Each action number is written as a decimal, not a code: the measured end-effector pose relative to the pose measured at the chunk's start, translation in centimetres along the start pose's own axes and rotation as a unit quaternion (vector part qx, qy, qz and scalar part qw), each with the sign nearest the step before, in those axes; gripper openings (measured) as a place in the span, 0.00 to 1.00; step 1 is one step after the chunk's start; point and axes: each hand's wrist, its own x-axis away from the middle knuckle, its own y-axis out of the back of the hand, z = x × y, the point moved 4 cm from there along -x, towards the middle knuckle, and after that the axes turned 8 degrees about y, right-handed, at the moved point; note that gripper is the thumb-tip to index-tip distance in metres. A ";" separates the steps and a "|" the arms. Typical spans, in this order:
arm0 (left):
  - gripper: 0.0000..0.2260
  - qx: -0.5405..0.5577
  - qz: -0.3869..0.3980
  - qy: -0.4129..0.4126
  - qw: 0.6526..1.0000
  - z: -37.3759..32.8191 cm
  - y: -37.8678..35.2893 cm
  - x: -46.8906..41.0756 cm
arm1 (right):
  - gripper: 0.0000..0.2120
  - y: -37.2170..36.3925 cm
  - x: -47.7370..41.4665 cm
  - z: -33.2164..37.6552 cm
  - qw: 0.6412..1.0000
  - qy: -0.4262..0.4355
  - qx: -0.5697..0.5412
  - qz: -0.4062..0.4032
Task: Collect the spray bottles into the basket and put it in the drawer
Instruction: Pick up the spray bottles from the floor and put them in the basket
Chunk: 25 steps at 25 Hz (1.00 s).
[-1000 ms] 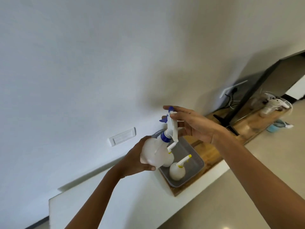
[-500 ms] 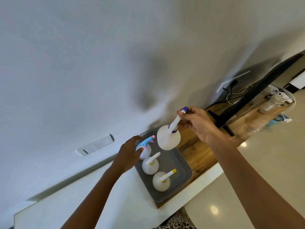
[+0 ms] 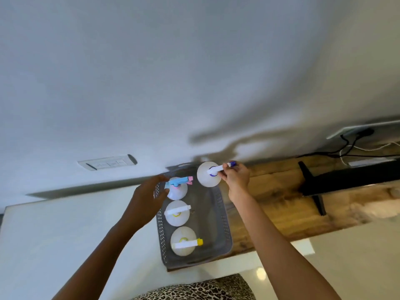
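Note:
A grey perforated basket (image 3: pixel 225 226) stands on the wooden counter. Three white spray bottles stand upright along its left side: a light-blue-and-pink-headed bottle (image 3: pixel 177 187) at the far end, a white-and-yellow-headed bottle (image 3: pixel 177 213) in the middle, a yellow-tipped bottle (image 3: pixel 184 242) nearest me. My right hand (image 3: pixel 236 178) grips the head of a blue-tipped white spray bottle (image 3: pixel 207 176), which it holds over the basket's far right corner. My left hand (image 3: pixel 147 198) hovers open at the basket's left rim, beside the blue-headed bottle.
A white counter (image 3: pixel 75 230) runs left of the wooden top (image 3: pixel 281 198). A black monitor stand (image 3: pixel 313 185) and cables (image 3: pixel 350 146) sit to the right. A wall socket plate (image 3: pixel 108 162) is on the wall behind. The basket's right half has free room.
The view has tilted down over the basket. My right hand has lowered the blue-tipped bottle towards the basket's far right corner. My left hand stays by the basket's left rim.

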 end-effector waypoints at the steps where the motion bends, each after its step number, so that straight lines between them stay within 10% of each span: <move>1: 0.12 0.001 -0.005 0.007 1.000 0.5 -0.5 0.0 | 0.10 -0.2 -0.8 -0.7 1.000 -0.006 0.004 -0.002; 25: 0.11 0.000 -0.013 0.033 0.999 2.9 -2.6 0.4 | 0.20 -3.3 -4.0 -6.1 0.985 -0.044 0.165 0.019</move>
